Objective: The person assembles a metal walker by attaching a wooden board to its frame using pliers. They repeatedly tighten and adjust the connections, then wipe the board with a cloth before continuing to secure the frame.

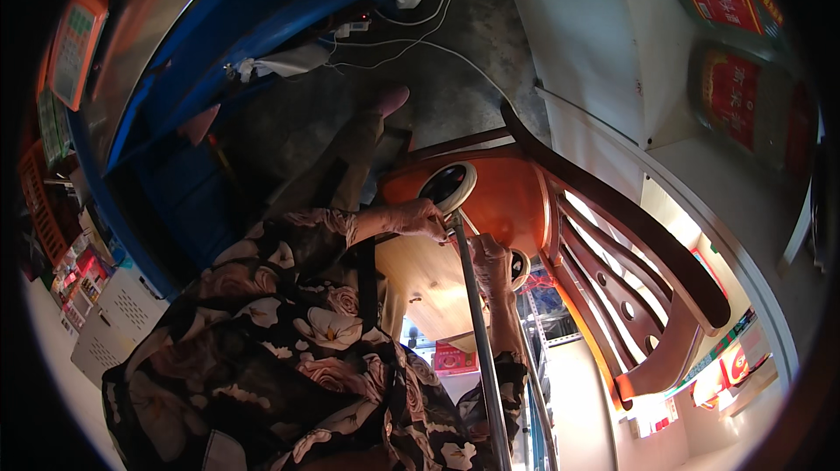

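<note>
A frame of metal tubes with two pale-rimmed wheels leans up in front of me. The larger-looking wheel (448,187) has a dark centre, and the other wheel (520,268) is partly hidden. My left hand (423,219) pinches at the upper end of the long tube (479,331), just below the first wheel; what its fingertips hold is too small to name. On the tube's other side, my right hand (492,264) is curled closed around a thin rod (472,224) that runs between the wheels. The tube partly covers its fingers.
A wooden chair (507,208) with a dark slatted back stands close on the right. Beyond it are white cabinet doors (577,42) and large labelled jars (735,108). White cables (472,59) cross the floor. At left stands blue furniture (188,200), with an orange scale (72,51) nearby.
</note>
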The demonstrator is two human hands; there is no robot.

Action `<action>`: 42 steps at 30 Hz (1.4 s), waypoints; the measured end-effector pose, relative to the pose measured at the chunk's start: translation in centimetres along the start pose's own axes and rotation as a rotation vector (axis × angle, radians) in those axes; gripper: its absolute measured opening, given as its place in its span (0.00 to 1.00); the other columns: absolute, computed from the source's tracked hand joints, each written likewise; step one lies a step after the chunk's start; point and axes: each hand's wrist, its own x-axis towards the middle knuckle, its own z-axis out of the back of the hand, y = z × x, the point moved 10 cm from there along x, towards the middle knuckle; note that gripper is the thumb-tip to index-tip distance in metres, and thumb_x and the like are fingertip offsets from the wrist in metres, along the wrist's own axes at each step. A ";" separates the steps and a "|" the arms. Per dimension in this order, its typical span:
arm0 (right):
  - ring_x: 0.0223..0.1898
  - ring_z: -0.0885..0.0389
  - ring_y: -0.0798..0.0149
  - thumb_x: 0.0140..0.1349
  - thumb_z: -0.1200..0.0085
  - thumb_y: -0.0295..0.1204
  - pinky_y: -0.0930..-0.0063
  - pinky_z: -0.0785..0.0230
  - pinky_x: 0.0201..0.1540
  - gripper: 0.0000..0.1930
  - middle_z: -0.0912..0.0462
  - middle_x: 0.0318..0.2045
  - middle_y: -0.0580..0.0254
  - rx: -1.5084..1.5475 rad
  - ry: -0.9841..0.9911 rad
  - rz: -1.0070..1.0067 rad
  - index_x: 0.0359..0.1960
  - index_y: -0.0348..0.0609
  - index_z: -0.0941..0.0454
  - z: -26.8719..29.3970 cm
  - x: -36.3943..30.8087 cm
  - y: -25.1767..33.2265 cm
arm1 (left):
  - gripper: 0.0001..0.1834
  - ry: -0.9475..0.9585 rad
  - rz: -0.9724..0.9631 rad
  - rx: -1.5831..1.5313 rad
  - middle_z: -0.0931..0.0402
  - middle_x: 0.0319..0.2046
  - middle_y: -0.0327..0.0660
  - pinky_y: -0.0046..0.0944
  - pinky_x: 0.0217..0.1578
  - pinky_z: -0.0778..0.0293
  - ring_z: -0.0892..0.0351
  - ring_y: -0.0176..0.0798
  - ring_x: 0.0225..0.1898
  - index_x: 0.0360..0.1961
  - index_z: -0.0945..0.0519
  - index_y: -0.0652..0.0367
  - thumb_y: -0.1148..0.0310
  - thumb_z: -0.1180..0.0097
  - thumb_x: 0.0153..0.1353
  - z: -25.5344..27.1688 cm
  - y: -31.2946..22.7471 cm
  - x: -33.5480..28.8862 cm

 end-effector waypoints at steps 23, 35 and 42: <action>0.22 0.23 0.44 0.54 0.48 0.34 0.55 0.35 0.25 0.14 0.26 0.18 0.40 -0.119 -0.030 -0.200 0.20 0.34 0.25 0.5 -1.1 0.2 | 0.09 -0.053 0.069 0.137 0.18 0.29 0.36 0.29 0.38 0.30 0.23 0.26 0.33 0.33 0.17 0.62 0.68 0.38 0.52 0.2 0.4 0.0; 0.14 0.34 0.77 0.54 0.43 0.27 0.83 0.46 0.18 0.08 0.28 0.13 0.69 0.688 0.355 -0.522 0.21 0.36 0.22 -6.8 0.6 -5.2 | 0.08 -0.094 0.132 0.117 0.19 0.25 0.36 0.28 0.34 0.31 0.24 0.26 0.30 0.30 0.17 0.63 0.69 0.40 0.51 0.1 1.7 -0.1; 0.13 0.35 0.77 0.55 0.42 0.27 0.83 0.45 0.17 0.08 0.29 0.13 0.69 0.807 0.292 -0.590 0.21 0.37 0.22 -8.6 -0.4 -6.6 | 0.09 -0.223 0.041 0.016 0.20 0.22 0.39 0.30 0.30 0.30 0.24 0.29 0.25 0.25 0.17 0.61 0.67 0.34 0.43 0.0 2.1 0.2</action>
